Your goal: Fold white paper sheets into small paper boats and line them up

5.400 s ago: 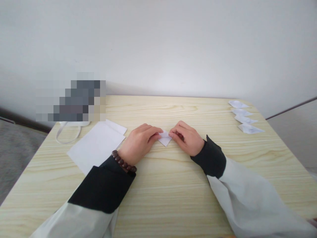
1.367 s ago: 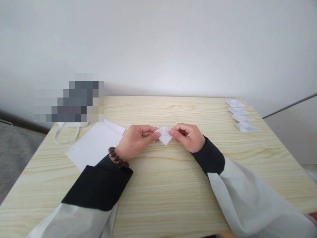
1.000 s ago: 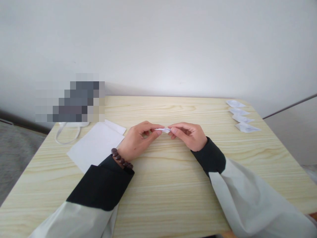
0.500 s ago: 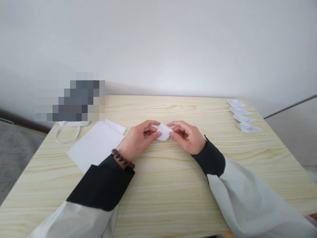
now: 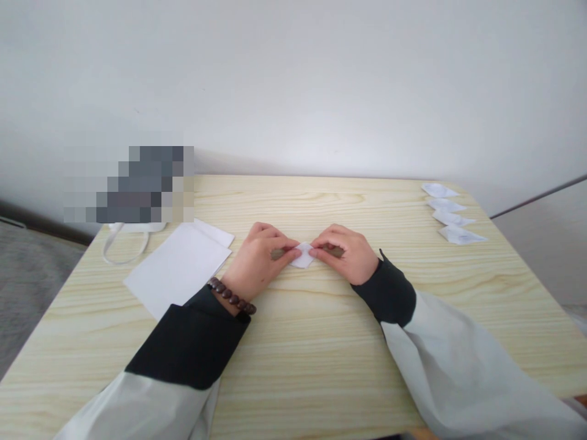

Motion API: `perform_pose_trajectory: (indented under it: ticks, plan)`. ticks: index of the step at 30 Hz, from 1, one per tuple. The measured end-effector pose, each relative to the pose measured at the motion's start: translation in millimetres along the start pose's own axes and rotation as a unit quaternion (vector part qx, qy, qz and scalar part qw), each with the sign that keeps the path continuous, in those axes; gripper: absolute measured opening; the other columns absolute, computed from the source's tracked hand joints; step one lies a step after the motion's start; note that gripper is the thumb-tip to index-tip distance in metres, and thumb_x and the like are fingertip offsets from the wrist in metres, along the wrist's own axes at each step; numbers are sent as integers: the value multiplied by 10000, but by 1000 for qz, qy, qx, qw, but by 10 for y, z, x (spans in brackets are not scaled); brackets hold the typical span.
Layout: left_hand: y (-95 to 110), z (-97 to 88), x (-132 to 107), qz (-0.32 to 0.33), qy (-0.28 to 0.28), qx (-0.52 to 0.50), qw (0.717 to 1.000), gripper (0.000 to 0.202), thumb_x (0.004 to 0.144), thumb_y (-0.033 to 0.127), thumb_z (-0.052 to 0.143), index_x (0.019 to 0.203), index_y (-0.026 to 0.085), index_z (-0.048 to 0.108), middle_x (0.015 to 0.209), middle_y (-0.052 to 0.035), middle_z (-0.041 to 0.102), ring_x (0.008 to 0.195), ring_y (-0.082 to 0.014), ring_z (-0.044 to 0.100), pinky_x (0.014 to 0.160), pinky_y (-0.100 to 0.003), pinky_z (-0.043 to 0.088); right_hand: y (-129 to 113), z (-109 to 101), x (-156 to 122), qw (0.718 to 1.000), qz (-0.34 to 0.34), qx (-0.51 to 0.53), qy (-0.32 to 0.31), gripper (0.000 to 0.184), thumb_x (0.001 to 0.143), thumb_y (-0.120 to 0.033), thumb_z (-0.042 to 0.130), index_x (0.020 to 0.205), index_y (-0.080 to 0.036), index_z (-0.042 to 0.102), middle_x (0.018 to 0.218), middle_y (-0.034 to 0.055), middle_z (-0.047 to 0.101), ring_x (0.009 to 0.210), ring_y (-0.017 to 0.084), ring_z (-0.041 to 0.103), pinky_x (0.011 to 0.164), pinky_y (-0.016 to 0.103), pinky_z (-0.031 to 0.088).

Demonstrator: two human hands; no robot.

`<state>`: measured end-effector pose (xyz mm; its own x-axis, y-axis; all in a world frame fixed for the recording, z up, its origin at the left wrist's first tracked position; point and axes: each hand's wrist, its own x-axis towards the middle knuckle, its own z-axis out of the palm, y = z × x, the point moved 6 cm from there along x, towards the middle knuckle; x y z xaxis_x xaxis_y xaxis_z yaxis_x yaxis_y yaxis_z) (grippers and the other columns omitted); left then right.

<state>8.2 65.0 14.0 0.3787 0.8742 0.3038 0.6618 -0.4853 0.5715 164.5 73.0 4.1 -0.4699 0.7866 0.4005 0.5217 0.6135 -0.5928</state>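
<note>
Both hands at mid-bench, working one small folded paper (image 5: 303, 259). Left hand (image 5: 253, 256): grip closed, thumb and index finger pinching the paper's left side. Right hand (image 5: 352, 253): grip closed too, thumb and fingertips pinching its right side, near the upper corner. Paper is white, roughly diamond-shaped, lower part showing between and below the fingertips; upper corner points toward the wall (image 5: 321, 85). Can't tell if its underside touches the bench (image 5: 298, 342) or sits just above. Fingertips of the two hands close together but apart, paper in the gap.

Left wrist wears a dark bead bracelet (image 5: 232, 297), just above a black cuff (image 5: 188, 339); right wrist has a matching black cuff (image 5: 389, 296), pale grey sleeve (image 5: 463, 354) behind it.

Left of the left hand: large white sheet (image 5: 177, 266) flat on bench, set at an angle, partly covered in view by the left arm; second white sheet (image 5: 215, 233) sticks out from beneath its far edge. Beyond them, far left: pixelated dark object (image 5: 142, 183), content unreadable, with a white loop (image 5: 103, 249) lying next to it.

Far right corner: four folded paper pieces (image 5: 461, 235), white, pointed ends, lined up in a close row, well apart from the right hand.
</note>
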Motion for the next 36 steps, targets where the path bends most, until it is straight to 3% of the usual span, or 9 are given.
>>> perform_pose_trajectory:
  ticks: [5, 10, 15, 18, 23, 29, 36]
  plan:
    - [40, 3, -12, 67, -30, 22, 997, 185, 867, 250, 548, 907, 204, 723, 825, -38, 688, 838, -185, 530, 803, -329, 460, -61, 8, -15, 999, -51, -14, 6, 114, 874, -243, 561, 871, -181, 657, 826, 54, 647, 762, 142, 603, 678, 256, 503]
    - [72, 18, -21, 84, -38, 62, 994, 189, 867, 217, 535, 948, 212, 706, 873, -39, 686, 864, -183, 551, 785, -310, 468, -133, -22, -19, 994, -105, -34, 17, 144, 901, -182, 503, 901, -193, 646, 871, 51, 681, 822, 149, 613, 771, 284, 509]
    - [164, 52, -67, 105, -44, 124, 986, 222, 910, 232, 479, 918, 160, 689, 852, -68, 679, 831, -185, 578, 759, -311, 486, -141, -24, -35, 984, -168, -60, 3, 188, 911, -149, 476, 901, -186, 659, 853, 48, 698, 787, 148, 613, 734, 281, 517]
    - [224, 43, -127, 145, -19, 154, 977, 227, 912, 182, 459, 938, 162, 683, 862, -70, 670, 810, -179, 586, 720, -300, 496, -145, -7, -70, 975, -203, -87, -8, 242, 915, -123, 441, 927, -200, 671, 881, 48, 695, 794, 148, 607, 722, 279, 522]
    - [257, 27, -191, 180, -19, 181, 967, 262, 919, 159, 427, 1027, 180, 666, 910, -80, 665, 853, -175, 592, 730, -302, 501, -154, 19, -112, 970, -207, -125, -16, 265, 930, -159, 420, 949, -201, 682, 886, 64, 683, 800, 163, 587, 703, 301, 513]
    - [327, -11, -180, 140, -6, 241, 960, 238, 819, 148, 521, 953, 228, 701, 920, -48, 678, 858, -220, 588, 649, -327, 481, -187, 9, -162, 968, -199, -153, 0, 256, 910, -136, 443, 959, -196, 688, 918, 61, 693, 818, 176, 583, 709, 326, 512]
    - [283, -3, -142, 44, 37, 198, 979, 216, 848, 357, 563, 797, 234, 733, 860, -40, 679, 839, -209, 575, 647, -306, 477, -170, -12, -235, 975, -173, -128, 47, 321, 833, -17, 408, 913, -182, 671, 927, 72, 689, 930, 183, 611, 774, 324, 545]
